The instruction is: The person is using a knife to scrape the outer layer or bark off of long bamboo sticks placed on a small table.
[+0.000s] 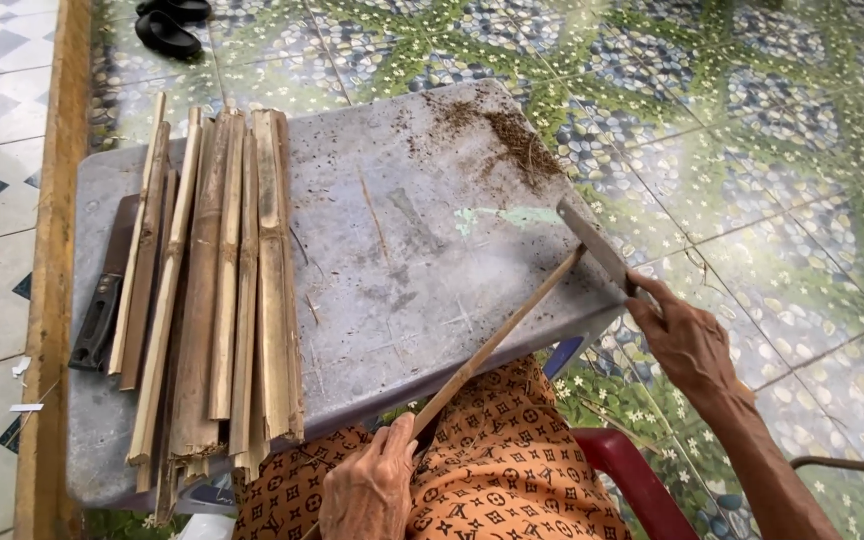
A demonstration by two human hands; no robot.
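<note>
Left hand (370,492) gripped a thin bamboo strip (497,340) over the grey desk (422,250); right hand (687,345) apparently clenched a knife (597,245) against it, beside stacked bamboo slats (217,290).

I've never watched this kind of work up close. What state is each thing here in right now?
Left hand: closed around the thin bamboo stick.
Right hand: gripping the knife handle.
Thin bamboo stick: slanted, tip against the blade.
Knife: blade over the table's right edge.
Split bamboo strips: piled side by side, untouched.
Grey table: scratched, with brown shavings at its far end.
Second knife: lying partly under the strips.
</note>
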